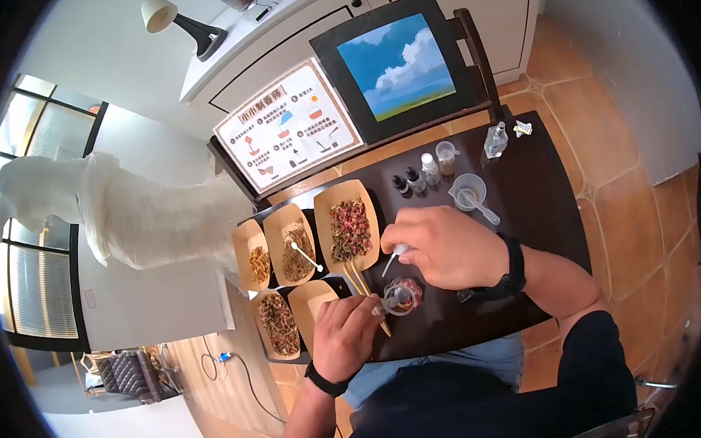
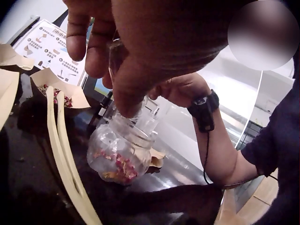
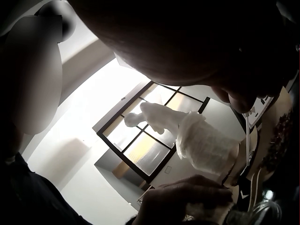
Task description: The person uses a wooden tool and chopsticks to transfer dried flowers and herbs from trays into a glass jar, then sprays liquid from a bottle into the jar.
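A round clear glass jar (image 2: 117, 157) with red and yellow dried petals inside stands near the table's front edge. My left hand (image 1: 345, 339) grips a small clear glass piece (image 1: 379, 307) right at the jar's mouth; the fingers hide most of it. Above the jar, to its right, my right hand (image 1: 452, 250) pinches a dropper (image 1: 391, 262) with a white top, its thin tip slanting down toward the jar. Bamboo tongs (image 1: 360, 280) lie just left of the jar, one end at the tray of red petals (image 1: 351, 227).
Several paper trays hold dried plants; a white spoon (image 1: 307, 255) lies in the brown one (image 1: 291, 244). Behind my right hand are small dropper bottles (image 1: 415, 180), a white-capped bottle (image 1: 430, 170), a measuring cup (image 1: 468, 190) and a glass bottle (image 1: 495, 141). An instruction sheet (image 1: 289, 124) stands behind.
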Tool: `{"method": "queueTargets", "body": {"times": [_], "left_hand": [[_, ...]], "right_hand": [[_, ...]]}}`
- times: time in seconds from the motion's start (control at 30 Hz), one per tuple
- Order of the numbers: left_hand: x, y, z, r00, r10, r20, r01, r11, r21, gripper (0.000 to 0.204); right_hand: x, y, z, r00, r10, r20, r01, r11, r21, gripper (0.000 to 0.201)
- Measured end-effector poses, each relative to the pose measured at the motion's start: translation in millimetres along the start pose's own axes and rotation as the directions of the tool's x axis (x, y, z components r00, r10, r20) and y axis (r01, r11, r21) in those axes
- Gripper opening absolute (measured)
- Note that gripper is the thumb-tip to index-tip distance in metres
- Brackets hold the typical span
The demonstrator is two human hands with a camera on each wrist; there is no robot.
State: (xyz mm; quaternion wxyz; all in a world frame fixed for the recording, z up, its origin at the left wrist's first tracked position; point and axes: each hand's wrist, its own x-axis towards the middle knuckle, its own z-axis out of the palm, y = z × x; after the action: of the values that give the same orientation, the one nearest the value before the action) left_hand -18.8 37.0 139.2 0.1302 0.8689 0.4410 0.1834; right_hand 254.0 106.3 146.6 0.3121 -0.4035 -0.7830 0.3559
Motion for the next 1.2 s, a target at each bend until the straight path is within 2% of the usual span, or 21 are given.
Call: {"method": "queueTargets", "body": {"times": [0.03, 0.27, 0.43, 0.57, 0.73, 0.77, 0.83, 0.87, 0.97, 1.0, 1.03, 1.1, 1.17, 1.2], "left_hand": [[-0.6, 1.0, 0.2, 0.999, -0.04, -0.012, 0.039, 0.999, -0.023, 0.043], [-4.7, -5.9, -1.6, 1.0, -0.019, -0.018, 0.019, 1.0, -0.006, 0.046], [-6.4, -3.3, -1.2, 0.996, -0.08, -0.038, 0.079, 0.996, -0.039, 0.046], [-6.9, -8.4, -4.0, 1.0, -0.001, -0.009, 0.001, 1.0, -0.009, 0.047], [-6.4, -0.7, -5.6, 0.992, -0.118, -0.049, 0.115, 0.992, -0.05, 0.041], [-6.1, -2.5, -5.9, 0.992, -0.118, -0.052, 0.115, 0.992, -0.05, 0.041], [-7.6, -8.6, -5.5, 1.0, -0.018, -0.018, 0.018, 1.0, -0.019, 0.041], [-7.4, -8.6, -5.1, 1.0, -0.023, -0.018, 0.023, 1.0, -0.019, 0.041], [-9.7, -5.9, -2.5, 0.993, -0.084, -0.077, 0.081, 0.996, -0.048, 0.046], [-12.2, -8.2, -2.1, 0.987, -0.136, -0.085, 0.129, 0.988, -0.086, 0.048], [-14.9, -8.0, -0.1, 0.976, -0.196, -0.091, 0.183, 0.975, -0.129, 0.05], [-16.8, -11.2, 0.4, 0.958, -0.271, -0.093, 0.249, 0.948, -0.196, 0.047], [-17.2, -12.7, 0.8, 0.944, -0.31, -0.11, 0.275, 0.927, -0.256, 0.046], [-16.1, -9.3, -3.9, 0.928, -0.365, -0.069, 0.339, 0.907, -0.249, 0.039]], "right_hand": [[0.3, -0.2, -0.8, 1.0, -0.003, -0.002, 0.003, 1.0, -0.002, 0.018], [0.6, -3.8, -5.5, 1.0, 0.001, -0.004, 0.0, 1.0, 0.009, 0.016], [0.3, 2.4, -2.4, 1.0, -0.023, -0.018, 0.024, 0.999, 0.031, 0.018], [1.0, 2.9, -2.0, 0.999, -0.042, -0.028, 0.043, 0.998, 0.036, 0.017], [1.2, 2.9, -2.0, 0.998, -0.046, -0.031, 0.047, 0.998, 0.041, 0.017], [1.4, 3.5, -1.6, 0.998, -0.049, -0.034, 0.05, 0.998, 0.045, 0.017], [1.7, 3.3, -2.0, 0.998, -0.052, -0.037, 0.053, 0.998, 0.041, 0.016], [1.5, 2.2, -1.6, 0.998, -0.051, -0.04, 0.052, 0.998, 0.041, 0.016], [0.9, -1.7, -3.7, 0.999, -0.015, -0.049, 0.017, 0.999, 0.033, 0.017], [1.5, -1.1, -4.3, 0.997, -0.051, -0.051, 0.052, 0.999, 0.014, 0.018], [4.2, 0.1, -3.2, 0.983, -0.155, -0.096, 0.155, 0.988, -0.006, 0.014], [2.6, -3.6, -4.2, 0.985, -0.091, -0.147, 0.099, 0.994, 0.047, 0.014], [3.8, -6.0, -3.9, 0.976, -0.094, -0.195, 0.114, 0.989, 0.095, 0.017], [3.4, -6.7, -3.7, 0.977, -0.081, -0.195, 0.105, 0.988, 0.116, 0.018]]}}
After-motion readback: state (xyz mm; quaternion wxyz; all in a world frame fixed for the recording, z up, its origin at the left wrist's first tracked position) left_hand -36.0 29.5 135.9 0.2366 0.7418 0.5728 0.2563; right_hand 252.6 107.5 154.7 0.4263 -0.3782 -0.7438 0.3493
